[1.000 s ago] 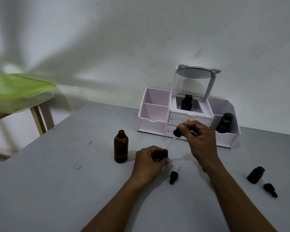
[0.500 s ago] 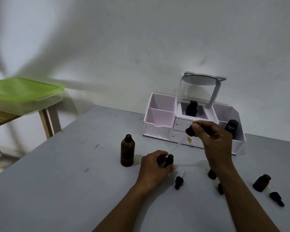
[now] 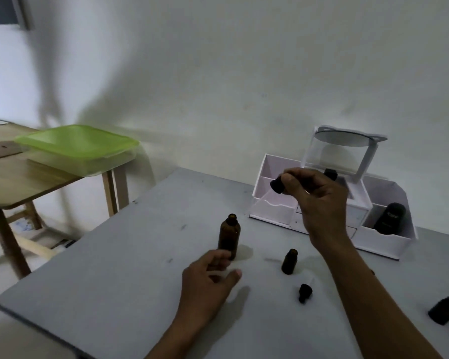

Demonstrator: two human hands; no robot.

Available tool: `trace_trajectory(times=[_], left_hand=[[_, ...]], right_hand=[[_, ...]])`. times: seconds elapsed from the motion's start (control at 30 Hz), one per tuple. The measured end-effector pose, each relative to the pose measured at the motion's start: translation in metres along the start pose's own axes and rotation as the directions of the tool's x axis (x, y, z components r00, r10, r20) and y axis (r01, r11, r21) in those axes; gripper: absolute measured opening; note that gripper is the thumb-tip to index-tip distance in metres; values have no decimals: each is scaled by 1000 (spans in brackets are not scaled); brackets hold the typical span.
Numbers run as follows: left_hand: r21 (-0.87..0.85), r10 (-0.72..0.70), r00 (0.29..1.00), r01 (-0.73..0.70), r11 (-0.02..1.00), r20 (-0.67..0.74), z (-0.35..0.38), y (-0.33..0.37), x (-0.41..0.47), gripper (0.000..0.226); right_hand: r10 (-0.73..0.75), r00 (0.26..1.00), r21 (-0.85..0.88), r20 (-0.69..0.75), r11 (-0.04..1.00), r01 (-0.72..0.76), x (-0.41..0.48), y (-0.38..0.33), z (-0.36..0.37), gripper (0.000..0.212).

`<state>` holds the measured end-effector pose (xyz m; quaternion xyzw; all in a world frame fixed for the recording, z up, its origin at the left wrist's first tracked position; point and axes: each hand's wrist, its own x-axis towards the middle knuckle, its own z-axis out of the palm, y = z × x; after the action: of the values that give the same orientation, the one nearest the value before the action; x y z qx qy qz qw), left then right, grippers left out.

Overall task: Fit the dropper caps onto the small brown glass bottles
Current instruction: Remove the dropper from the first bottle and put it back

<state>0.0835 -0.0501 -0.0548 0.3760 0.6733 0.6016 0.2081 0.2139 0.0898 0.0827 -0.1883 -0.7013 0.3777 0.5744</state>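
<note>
My right hand (image 3: pixel 314 200) is raised above the grey table (image 3: pixel 114 281), pinching a black dropper cap (image 3: pixel 277 184) whose clear pipette slants down to the left. A small brown bottle (image 3: pixel 289 261) stands uncapped below it, free of both hands. My left hand (image 3: pixel 208 283) hovers low, fingers spread and empty, just in front of a taller brown bottle (image 3: pixel 229 235) with an open neck. A loose dropper cap (image 3: pixel 305 291) lies near the small bottle. Another small brown bottle (image 3: pixel 443 309) lies on its side at the right edge.
A white desk organiser (image 3: pixel 270 203) with drawers, a tilted mirror and a black bottle (image 3: pixel 390 218) stands at the table's back right. To the left, a wooden side table (image 3: pixel 16 182) carries a green-lidded plastic box (image 3: pixel 81 146). The wall is close behind.
My left hand let go of the small brown bottle and moved left toward the taller one. My right hand lifted the dropper cap higher. The camera view swung left and up.
</note>
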Motion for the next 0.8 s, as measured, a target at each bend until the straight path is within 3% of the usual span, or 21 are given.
trace_trajectory(times=[0.17, 0.47, 0.8], left_hand=[[12, 14, 996, -13, 1000, -89, -16, -6, 22, 51], [27, 80, 996, -79, 997, -28, -4, -8, 49, 71], [51, 117, 993, -118, 992, 14, 2, -9, 65, 50]], right_hand=[[0, 1000, -21, 18, 1000, 0, 8, 3, 14, 11], [-9, 996, -91, 93, 996, 17, 11, 16, 28, 9], [-29, 989, -167, 142, 984, 53, 22, 14, 38, 5]])
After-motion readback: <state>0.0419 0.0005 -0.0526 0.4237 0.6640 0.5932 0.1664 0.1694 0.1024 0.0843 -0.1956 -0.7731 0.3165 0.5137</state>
